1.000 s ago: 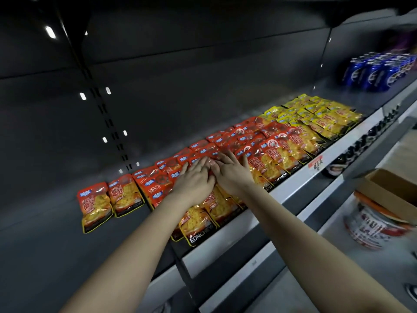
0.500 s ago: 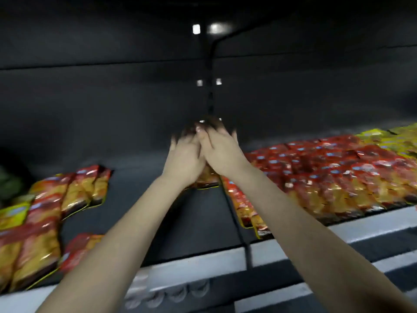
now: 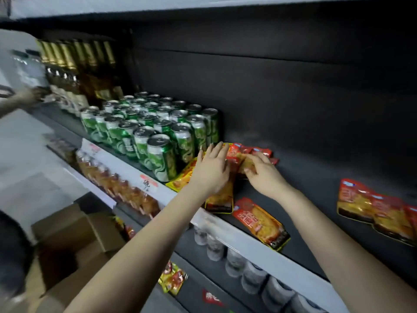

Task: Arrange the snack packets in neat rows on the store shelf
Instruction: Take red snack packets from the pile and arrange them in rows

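Note:
Red and yellow snack packets lie on the dark shelf (image 3: 316, 177). My left hand (image 3: 211, 170) rests flat, fingers spread, on a row of packets (image 3: 220, 197) beside the green cans. My right hand (image 3: 262, 171) grips the lower edge of a packet (image 3: 237, 154) in the row behind, fingers curled around it. One loose packet (image 3: 259, 222) lies askew near the shelf's front edge. A small group of packets (image 3: 374, 211) lies farther right.
Green drink cans (image 3: 162, 136) stand packed tight to the left of the packets. Bottles (image 3: 74, 64) stand at the far left, where another person's hand (image 3: 29, 97) reaches. Cardboard boxes (image 3: 74, 245) sit on the floor. Lower shelves hold bottles (image 3: 234, 258) and packets.
The view has swung left along the shelf. My hands have moved from the long packet rows to the shelf section beside the green cans, carrying packets and setting them down there.

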